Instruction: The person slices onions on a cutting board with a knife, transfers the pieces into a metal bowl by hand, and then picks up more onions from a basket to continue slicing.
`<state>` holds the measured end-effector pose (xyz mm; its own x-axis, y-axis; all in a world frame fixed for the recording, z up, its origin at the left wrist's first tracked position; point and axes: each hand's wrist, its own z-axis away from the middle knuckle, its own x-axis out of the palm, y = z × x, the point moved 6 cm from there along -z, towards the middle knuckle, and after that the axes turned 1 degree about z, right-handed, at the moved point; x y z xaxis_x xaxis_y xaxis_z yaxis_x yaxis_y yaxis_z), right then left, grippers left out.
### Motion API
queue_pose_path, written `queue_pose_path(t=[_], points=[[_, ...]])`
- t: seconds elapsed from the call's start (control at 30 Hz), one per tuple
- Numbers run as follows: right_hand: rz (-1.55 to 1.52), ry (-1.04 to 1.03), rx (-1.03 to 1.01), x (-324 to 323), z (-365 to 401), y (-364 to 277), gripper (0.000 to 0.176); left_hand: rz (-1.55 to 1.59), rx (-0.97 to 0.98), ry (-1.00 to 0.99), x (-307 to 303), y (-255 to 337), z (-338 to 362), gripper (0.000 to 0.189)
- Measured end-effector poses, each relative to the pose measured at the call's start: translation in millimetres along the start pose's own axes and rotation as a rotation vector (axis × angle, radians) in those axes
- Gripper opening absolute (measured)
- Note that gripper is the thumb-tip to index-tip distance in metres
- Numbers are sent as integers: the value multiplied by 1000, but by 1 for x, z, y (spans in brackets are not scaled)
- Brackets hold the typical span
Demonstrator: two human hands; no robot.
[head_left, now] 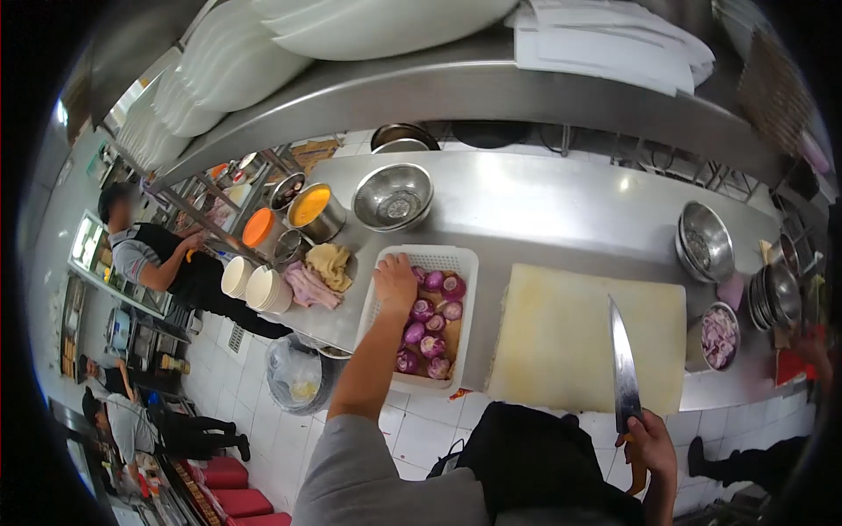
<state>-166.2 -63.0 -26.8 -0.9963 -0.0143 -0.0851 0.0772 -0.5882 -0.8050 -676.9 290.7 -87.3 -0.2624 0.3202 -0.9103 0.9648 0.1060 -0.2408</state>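
My right hand (pixel 651 443) is closed around the handle of a large kitchen knife (pixel 624 364). Its blade points up and away over the front part of a pale cutting board (pixel 570 329). My left hand (pixel 395 282) reaches into a white plastic basket (pixel 471 302), at its far left part. The fingers there are curled downward, and what they hold, if anything, is hidden under the hand. Several peeled red onions (pixel 431 346) lie in the basket, right beside that hand and below it.
Steel bowls (pixel 393 197) and a pot of orange liquid (pixel 311 206) stand behind and left. Cloths (pixel 326 267) lie left of the basket. A container of chopped onion (pixel 719 337) is at right. A shelf (pixel 456 83) with plates overhangs the counter. Co-workers (pixel 180 254) stand left.
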Motion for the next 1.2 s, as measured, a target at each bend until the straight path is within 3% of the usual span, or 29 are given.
queue_pose_path(t=[0.13,0.23,0.3,0.37,0.43,0.53,0.67,0.77,0.87,1.0,1.2], points=[[39,-15,1,-7,5,16,21,182,-18,-46,-14,-15,-3,32],[71,1,-21,-26,6,30,21,558,-86,49,-105,5,13,52],[65,14,-20,-33,9,35,20,1071,78,-95,-152,70,42,52],[63,80,-36,-40,2,40,20,1360,273,-338,-167,171,97,51],[336,179,-74,-45,-1,26,19,1368,495,-373,-156,255,157,52],[643,226,-64,-53,0,9,20,1162,633,-303,-137,315,195,54],[878,205,-79,-58,12,6,19,1208,564,-155,-149,301,189,54],[992,121,21,-54,20,0,19,1338,543,-199,-147,301,192,35],[1072,69,-38,-50,26,-4,15,1428,502,-226,-142,311,203,19],[1114,12,-30,-47,36,-4,14,1411,490,-177,-148,315,205,9],[1000,-1,-48,-30,9,39,20,1425,514,-135,-149,315,202,10]])
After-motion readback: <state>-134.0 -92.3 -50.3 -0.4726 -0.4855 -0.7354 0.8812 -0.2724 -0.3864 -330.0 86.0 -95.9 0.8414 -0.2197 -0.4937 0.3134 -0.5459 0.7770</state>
